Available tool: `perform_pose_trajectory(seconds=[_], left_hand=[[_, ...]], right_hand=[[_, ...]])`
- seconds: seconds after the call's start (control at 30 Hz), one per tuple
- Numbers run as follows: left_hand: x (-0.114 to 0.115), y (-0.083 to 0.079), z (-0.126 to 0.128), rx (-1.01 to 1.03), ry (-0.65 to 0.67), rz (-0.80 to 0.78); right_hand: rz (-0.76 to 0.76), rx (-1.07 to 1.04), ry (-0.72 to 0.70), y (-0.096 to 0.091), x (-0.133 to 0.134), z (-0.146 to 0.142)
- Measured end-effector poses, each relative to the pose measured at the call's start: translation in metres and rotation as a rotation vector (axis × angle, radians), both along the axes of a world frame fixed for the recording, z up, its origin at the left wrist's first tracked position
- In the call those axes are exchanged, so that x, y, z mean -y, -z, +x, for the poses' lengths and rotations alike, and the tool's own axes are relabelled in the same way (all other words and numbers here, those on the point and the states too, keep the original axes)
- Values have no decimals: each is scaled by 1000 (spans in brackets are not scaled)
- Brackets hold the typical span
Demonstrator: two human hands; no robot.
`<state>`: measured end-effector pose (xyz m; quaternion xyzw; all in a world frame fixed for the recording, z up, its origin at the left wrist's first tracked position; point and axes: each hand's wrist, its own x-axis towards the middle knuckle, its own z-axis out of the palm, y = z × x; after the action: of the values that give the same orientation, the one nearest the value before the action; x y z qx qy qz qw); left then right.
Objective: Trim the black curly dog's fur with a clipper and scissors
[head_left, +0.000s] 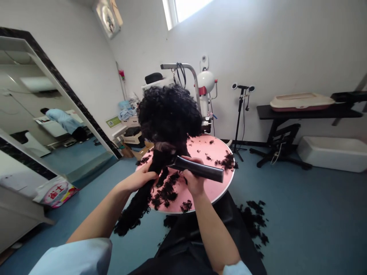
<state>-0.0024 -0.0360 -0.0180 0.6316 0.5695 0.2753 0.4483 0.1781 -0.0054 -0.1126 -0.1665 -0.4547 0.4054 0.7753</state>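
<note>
Shows, in the head view, a black curly-coated dog (169,110) over the left half of the round pink desk (210,193), head high above the desk's far-left part. Grasps in the right hand (195,179), above the middle of the desk, dark slim clippers (208,170), fingers curled about the handle. Aims the butt of the clippers at the desk's right rim and the cutting end leftward, close to the dog's chest. Keeps the left hand (143,177) narrowed on a shaggy foreleg (134,212) at the desk's near-left rim.

Depends most, as a judgement, on the angle between clippers and foreleg. Runs, along the foreleg's long axis, from above the desk down and out past the near-left rim, lower end overhanging the floor (298,214); lies, as for the clippers, roughly crosswise to that line, on the side toward the desk's centre. Puts the left hand nearest the foreleg, the right hand farther off to its right.

Bears loose hair tufts (166,194) across the desk, with more on the floor off its near-right rim. Rises beyond the far rim: a metal grooming arm (183,65).

Cannot tell contact from a small gap at the blade, being dark on dark. Hides the dog's trunk and hind legs behind head and chest. Loses some left fingertips behind the foreleg. Cuts off both light-blue sleeves (74,256) at the bottom, nearer than the desk.
</note>
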Motion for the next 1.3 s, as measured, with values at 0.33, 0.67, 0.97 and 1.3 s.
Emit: perform_pose_trajectory(seconds=[0.33,0.67,0.97,1.3], left_hand=[[8,-4,4,44,28,-60],[9,-10,0,107,98,-109],[5,-5,-1,89,54,-99],[17,-7,7,67,91,-71]], right_hand=[[-71,47,81,27,7,-12],[-51,149,73,34,1,-32],[-98,119,-24,30,-6,-31],[-607,-616,-411,25,-22,-39]])
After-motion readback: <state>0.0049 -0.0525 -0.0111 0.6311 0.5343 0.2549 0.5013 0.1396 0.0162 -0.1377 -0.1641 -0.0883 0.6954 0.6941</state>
